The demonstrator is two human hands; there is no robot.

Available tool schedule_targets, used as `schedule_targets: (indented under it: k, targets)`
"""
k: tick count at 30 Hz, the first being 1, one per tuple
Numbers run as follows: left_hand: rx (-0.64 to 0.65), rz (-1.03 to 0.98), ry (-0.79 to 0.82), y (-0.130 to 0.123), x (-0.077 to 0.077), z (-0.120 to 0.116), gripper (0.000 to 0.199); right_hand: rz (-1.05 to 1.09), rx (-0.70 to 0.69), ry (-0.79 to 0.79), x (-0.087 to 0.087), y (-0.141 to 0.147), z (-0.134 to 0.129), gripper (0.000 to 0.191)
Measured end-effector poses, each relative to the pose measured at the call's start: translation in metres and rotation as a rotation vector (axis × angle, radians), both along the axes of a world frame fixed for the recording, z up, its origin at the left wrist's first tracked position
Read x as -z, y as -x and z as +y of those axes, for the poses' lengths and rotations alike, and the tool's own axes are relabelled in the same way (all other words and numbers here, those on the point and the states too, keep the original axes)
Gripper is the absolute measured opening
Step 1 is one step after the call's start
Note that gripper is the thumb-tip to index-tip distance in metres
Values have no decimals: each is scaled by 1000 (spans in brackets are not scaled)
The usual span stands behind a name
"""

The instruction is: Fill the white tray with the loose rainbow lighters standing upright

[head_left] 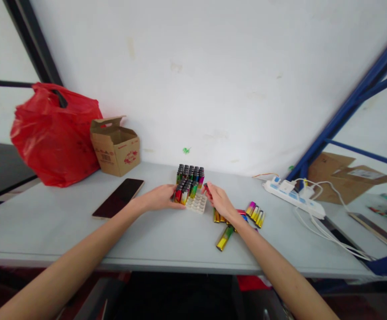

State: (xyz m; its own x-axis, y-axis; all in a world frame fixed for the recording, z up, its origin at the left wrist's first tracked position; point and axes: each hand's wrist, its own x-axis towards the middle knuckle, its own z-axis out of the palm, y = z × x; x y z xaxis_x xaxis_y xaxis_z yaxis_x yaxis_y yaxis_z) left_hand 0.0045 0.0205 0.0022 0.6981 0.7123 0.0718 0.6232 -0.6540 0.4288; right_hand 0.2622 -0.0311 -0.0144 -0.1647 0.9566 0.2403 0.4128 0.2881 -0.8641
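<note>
Several colourful lighters [185, 191] with black tops stand upright in a white tray [198, 203], whose right front part shows bare slots. My left hand [163, 197] holds the left side of the tray and the lighters there, fingers curved round them. Just right of the tray, my right hand [217, 198] pinches a small dark-topped item, apparently a lighter, mostly hidden by the fingers. Behind the front group stand more lighters [191, 171]. Loose lighters lie under and beside my right forearm, among them a yellow-green one [225, 238] and a small group [255, 214].
A phone [119, 198] lies left of my left hand. Behind it are an open cardboard box [116, 149] and a red plastic bag [56, 138]. At right are a power strip [293, 198] with cables, flattened cardboard [343, 178] and a blue frame. Another person's hand shows at the far right.
</note>
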Motion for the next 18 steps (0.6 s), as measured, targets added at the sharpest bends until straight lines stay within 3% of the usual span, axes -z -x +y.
schedule_targets:
  k: [6,9,15,18]
  targets:
    - [-1,-5,-12,-1,1,1,59,-228,-90,-316,-6,1,-2,40]
    - [-5,4,-16,-1,0,0,59,-305,-58,-445,-6,0,-2,33]
    - [12,-1,-23,-1,0,-1,57,-234,9,-399,-9,5,-5,29]
    - [21,-5,-39,0,2,1,57,-181,-30,-332,-5,9,-3,29]
